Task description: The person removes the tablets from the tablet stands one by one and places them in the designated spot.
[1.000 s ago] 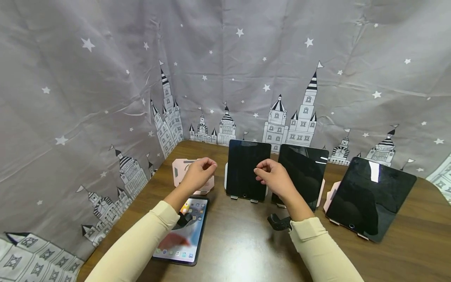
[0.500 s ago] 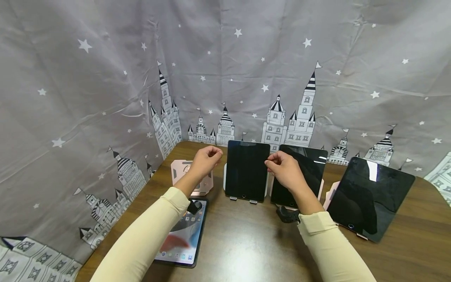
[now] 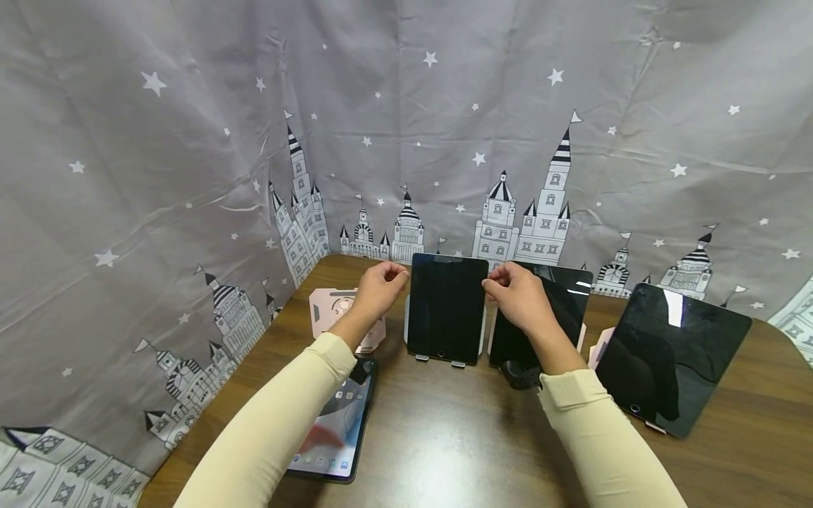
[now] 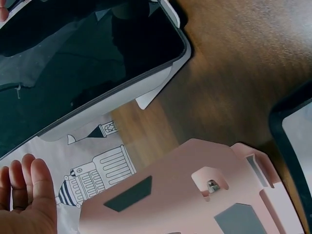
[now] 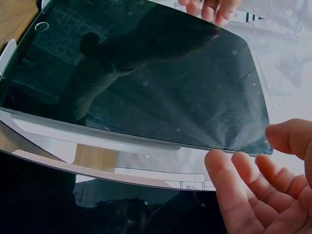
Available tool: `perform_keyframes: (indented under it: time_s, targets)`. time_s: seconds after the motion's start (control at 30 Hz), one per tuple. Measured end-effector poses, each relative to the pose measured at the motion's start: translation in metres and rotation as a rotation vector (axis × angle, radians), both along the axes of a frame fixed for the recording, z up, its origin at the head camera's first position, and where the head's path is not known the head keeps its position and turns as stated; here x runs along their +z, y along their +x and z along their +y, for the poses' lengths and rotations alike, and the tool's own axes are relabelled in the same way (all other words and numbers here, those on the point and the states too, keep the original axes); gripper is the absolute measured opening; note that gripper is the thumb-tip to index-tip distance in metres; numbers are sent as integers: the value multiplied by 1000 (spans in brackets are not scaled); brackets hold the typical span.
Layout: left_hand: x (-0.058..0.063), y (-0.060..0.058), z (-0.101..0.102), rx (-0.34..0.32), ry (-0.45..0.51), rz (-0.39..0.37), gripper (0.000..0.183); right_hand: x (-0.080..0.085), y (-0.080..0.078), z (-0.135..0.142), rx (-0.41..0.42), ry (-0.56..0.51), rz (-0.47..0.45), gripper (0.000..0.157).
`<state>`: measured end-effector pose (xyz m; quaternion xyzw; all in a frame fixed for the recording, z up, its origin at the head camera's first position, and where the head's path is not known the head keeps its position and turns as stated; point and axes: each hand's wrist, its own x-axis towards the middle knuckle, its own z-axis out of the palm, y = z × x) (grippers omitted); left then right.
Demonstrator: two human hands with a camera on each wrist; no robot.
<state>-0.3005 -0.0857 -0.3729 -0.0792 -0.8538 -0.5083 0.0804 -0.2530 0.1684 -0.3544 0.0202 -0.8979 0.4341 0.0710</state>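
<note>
Tablet (image 3: pixel 444 310) leans on white stand (image 5: pixel 87 136), at the middle far part of table (image 3: pixel 438 437); we see left hand (image 3: pixel 380 286) and right hand (image 3: pixel 519 295) by its upper corners, both with loosely extended fingers, grasping nothing; if fingertips touch the edge, we cannot tell; in our judgement, one uneven push could twist it off the lips (image 3: pixel 458 364), or against the second tablet (image 3: pixel 565 310) at right.
</note>
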Motion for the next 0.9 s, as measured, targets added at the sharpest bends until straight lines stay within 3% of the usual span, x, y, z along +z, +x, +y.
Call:
perform_keyframes:
  time_s: [0.13, 0.3, 0.7, 0.9]
  targets:
    - [1, -2, 4, 3, 3, 3, 16, -2, -1, -3, -24, 60, 48, 20]
    - [0, -4, 9, -9, 33, -48, 21, -5, -1, -7, -61, 107, 113, 21]
    - [-1, -3, 14, 17, 130, -124, 19, -13, -1, -13, -98, 70, 163, 18]
    - [-2, -2, 14, 12, 186, -123, 17, -17, 0, -13, -94, 30, 182, 15]
